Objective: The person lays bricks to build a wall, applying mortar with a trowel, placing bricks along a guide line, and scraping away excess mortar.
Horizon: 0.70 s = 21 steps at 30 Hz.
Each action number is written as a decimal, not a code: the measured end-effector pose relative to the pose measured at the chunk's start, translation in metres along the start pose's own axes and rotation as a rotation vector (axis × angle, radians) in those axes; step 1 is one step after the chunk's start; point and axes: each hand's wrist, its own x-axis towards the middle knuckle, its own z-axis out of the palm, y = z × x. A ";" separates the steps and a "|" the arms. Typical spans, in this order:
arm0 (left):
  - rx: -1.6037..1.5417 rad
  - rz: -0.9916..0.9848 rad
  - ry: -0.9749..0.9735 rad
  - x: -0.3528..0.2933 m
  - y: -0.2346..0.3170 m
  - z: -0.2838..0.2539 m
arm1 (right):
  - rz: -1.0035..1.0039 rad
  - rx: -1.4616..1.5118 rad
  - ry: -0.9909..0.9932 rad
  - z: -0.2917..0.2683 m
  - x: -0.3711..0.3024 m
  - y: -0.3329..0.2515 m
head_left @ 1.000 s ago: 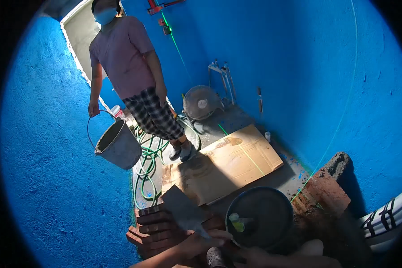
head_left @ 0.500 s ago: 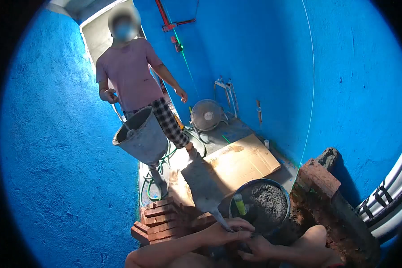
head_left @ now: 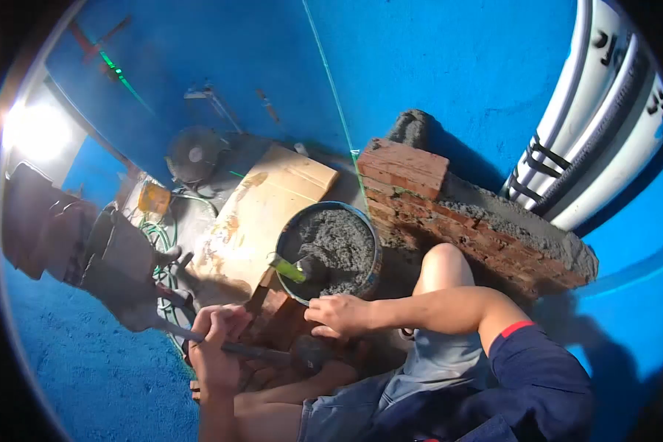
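My left hand (head_left: 215, 342), at the lower left, is closed around the grey handle of a mallet-like tool (head_left: 261, 354). Its dark, rounded head lies over my lap, blurred. My right hand (head_left: 339, 315) is by the near rim of a round bucket (head_left: 378, 258), fingers loosely bent and apart, with nothing visible in them. Grey wet mortar (head_left: 339, 239) fills much of the bucket. A trowel with a yellow-green handle (head_left: 287, 268) rests in it at the left, its blade partly hidden.
A low brick wall (head_left: 479, 236) with a loose brick (head_left: 404, 166) on top runs along the right. White pipes (head_left: 567, 125) stand behind it. Cardboard (head_left: 272, 184), a fan (head_left: 195, 155) and a green hose (head_left: 158, 236) lie beyond. A blurred person with a grey pail (head_left: 118, 265) is at left.
My view has swung right and down. My hands, together before, are now apart: the left holds the tool, the right is at the bucket. The other person's pail appears lower and farther left.
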 end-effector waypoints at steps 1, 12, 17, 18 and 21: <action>-0.053 0.019 0.034 -0.002 0.000 -0.006 | 0.035 -0.049 0.016 0.007 0.004 0.007; -0.235 -0.128 0.160 -0.024 0.005 -0.029 | 0.208 0.092 -0.107 0.021 0.028 0.016; -0.319 -0.029 0.127 0.019 -0.018 -0.025 | 0.471 1.165 -0.324 -0.033 0.066 -0.048; -0.309 0.028 0.179 0.027 -0.020 -0.022 | 0.310 1.132 -0.331 -0.039 0.077 -0.058; -0.034 0.143 0.073 0.028 -0.028 -0.021 | 0.291 1.165 -0.330 -0.041 0.085 -0.086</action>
